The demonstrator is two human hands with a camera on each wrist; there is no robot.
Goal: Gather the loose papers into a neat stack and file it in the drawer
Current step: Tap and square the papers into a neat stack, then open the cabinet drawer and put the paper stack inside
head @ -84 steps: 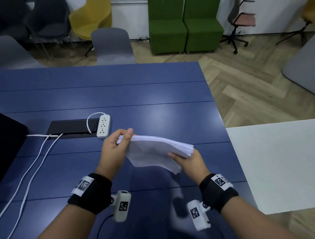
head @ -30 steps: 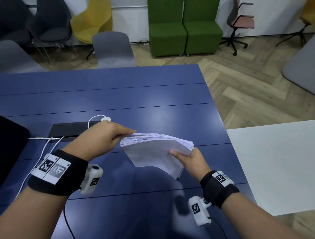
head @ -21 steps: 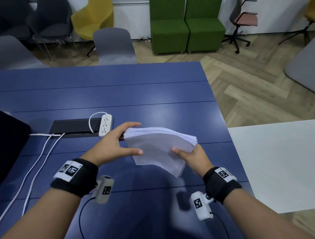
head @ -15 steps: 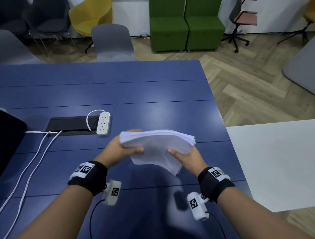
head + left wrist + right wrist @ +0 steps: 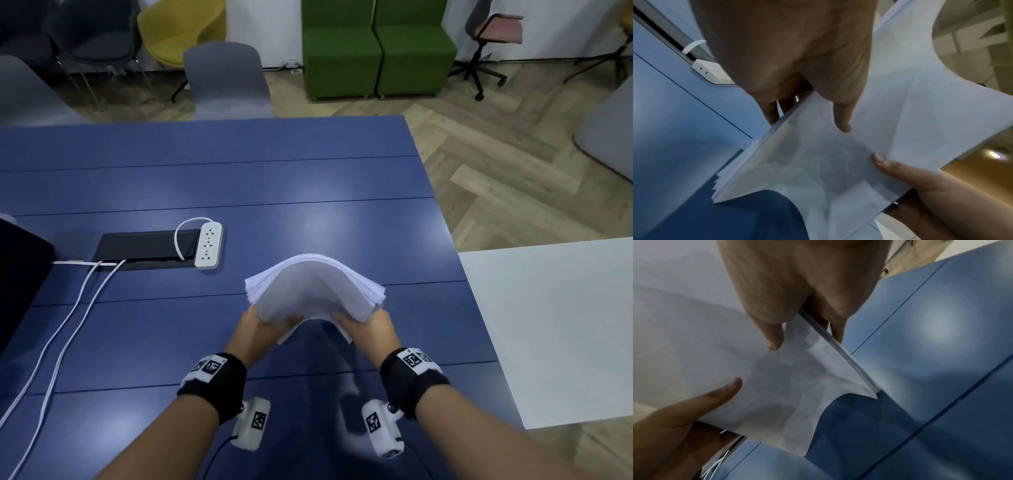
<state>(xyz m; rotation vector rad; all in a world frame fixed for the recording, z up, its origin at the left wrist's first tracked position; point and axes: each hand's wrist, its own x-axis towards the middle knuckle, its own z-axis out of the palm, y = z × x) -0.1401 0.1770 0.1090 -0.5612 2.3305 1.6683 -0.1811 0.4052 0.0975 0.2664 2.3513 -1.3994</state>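
Herringbone wood floor (image 5: 496, 178), green armchairs (image 5: 376, 51), blue table (image 5: 239, 171).

left hand (image 5: 797, 53) pinching paper stack (image 5: 838, 154), blue table (image 5: 674, 129)

a blue table (image 5: 274, 178) made of long planks carries the scene, its right edge meeting a white table (image 5: 555, 325) on the near right. on the left, a black cable tray (image 5: 144, 245) is set into the blue top, with a white power strip (image 5: 209, 245) lying just beside its right end. two white cables (image 5: 68, 325) trail from the tray toward the near left edge, and a dark object (image 5: 20, 274) sits at the far left.
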